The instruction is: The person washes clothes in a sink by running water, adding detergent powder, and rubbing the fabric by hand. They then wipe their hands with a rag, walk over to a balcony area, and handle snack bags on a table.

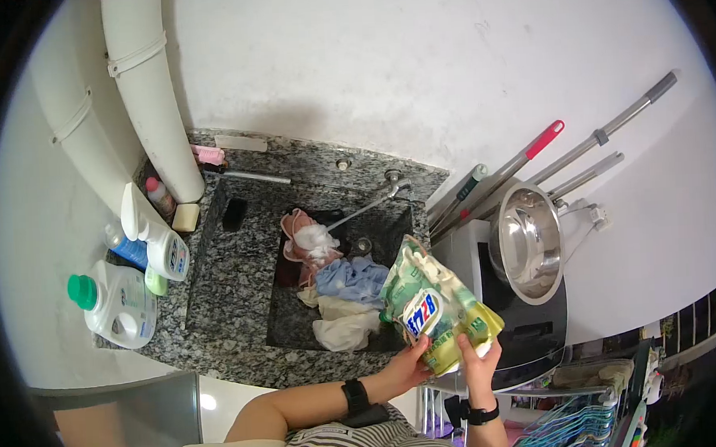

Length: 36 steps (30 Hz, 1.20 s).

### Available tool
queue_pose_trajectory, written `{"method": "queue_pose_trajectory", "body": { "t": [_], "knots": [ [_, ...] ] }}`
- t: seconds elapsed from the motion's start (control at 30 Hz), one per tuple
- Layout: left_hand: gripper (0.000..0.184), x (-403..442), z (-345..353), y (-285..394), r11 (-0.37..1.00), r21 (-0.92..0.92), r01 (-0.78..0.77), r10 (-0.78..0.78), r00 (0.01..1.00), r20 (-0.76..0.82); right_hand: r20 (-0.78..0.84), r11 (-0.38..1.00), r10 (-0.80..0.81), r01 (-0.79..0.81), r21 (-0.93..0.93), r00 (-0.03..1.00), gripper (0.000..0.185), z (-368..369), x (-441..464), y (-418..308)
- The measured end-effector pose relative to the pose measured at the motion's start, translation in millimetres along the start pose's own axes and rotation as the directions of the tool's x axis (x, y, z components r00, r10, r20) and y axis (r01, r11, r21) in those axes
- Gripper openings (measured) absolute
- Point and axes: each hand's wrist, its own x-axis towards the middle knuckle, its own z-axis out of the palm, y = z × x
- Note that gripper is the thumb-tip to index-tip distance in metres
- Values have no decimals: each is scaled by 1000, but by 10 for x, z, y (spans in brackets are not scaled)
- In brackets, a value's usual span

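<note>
A green and yellow detergent bag (429, 300) is held between both hands at the right front edge of the stone sink. My left hand (406, 367) grips its lower left corner, and my right hand (480, 360) grips its lower right side. Left of the bag, in the sink basin (287, 326), lie a pink garment (300, 226) with white powder or foam (317, 240) on it, a blue cloth (351, 280) and a white cloth (345, 324). The faucet (373, 200) reaches over the basin from the back wall.
Detergent bottles (118, 306), a spray bottle (166, 248) and a soap bar (186, 217) stand on the left ledge. A steel bowl (528, 244) leans by a dark-topped machine (522, 328). Long poles (531, 156) rest on the wall; hangers (567, 426) sit lower right.
</note>
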Motion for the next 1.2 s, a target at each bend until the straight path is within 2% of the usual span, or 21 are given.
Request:
{"method": "queue_pose_trajectory", "body": {
  "t": [0.1,0.23,0.27,0.3,0.37,0.4,0.43,0.5,0.57,0.63,0.7,0.83,0.9,0.97,1.0,1.03,1.07,1.1,1.17,1.2],
  "knots": [
    [39,-48,-65,19,1000,-25,9,-8,998,55,27,996,-82,82,19,996,33,87,-12,7],
    [40,-40,-60,115,998,-8,-62,61,998,-31,44,998,-38,36,50,998,32,219,57,-22],
    [40,-37,-65,176,997,14,-76,75,995,59,62,996,-69,65,57,996,32,259,86,-24],
    [40,-41,-65,254,997,14,-79,78,995,58,64,996,-69,65,58,996,32,314,113,-32],
    [39,-9,-42,456,971,111,-212,211,977,21,40,991,-77,72,110,996,31,447,212,-31],
    [38,13,-17,553,943,143,-302,301,953,27,31,980,-142,136,146,989,32,536,275,-1],
    [38,33,1,680,940,147,-309,308,951,28,34,978,-146,140,152,989,32,656,340,-24],
    [39,23,40,940,875,240,-421,441,897,-38,11,947,-159,149,283,987,32,874,462,-86],
    [40,-79,229,1180,827,293,-480,525,846,-97,66,967,-199,185,173,978,31,1013,643,-57],
    [40,-72,244,1368,831,270,-486,524,847,-88,54,954,-227,211,214,972,31,1157,702,-136],
    [41,-90,236,1479,800,346,-491,550,830,-95,70,944,-179,152,292,981,32,1234,740,-144],
    [48,-161,225,1499,811,360,-462,532,838,-122,46,935,-243,221,276,969,33,1287,682,-168],
    [50,-192,170,1525,786,416,-457,546,829,-122,76,945,-211,184,271,974,34,1264,673,-64],
    [52,-171,112,1589,754,476,-453,562,820,-109,57,925,-133,103,366,990,36,1257,675,-10],
    [49,-147,57,1614,789,426,-443,521,849,-83,50,894,-100,67,444,994,39,1263,649,19],
    [46,-132,33,1634,822,378,-427,481,875,-55,51,893,-103,70,446,993,39,1252,624,85],
    [40,-131,58,1652,830,289,-477,500,866,-5,39,868,-17,-5,496,999,42,1232,589,188],
    [40,-106,35,1681,830,291,-477,500,866,-4,32,835,71,-76,545,997,46,1205,552,305],
    [34,44,-131,1783,785,180,-593,601,799,11,107,800,90,-136,584,990,48,1129,451,559],
    [33,144,-238,1840,765,187,-616,630,776,-25,130,805,113,-167,569,985,49,1093,386,669]
  ]
}}
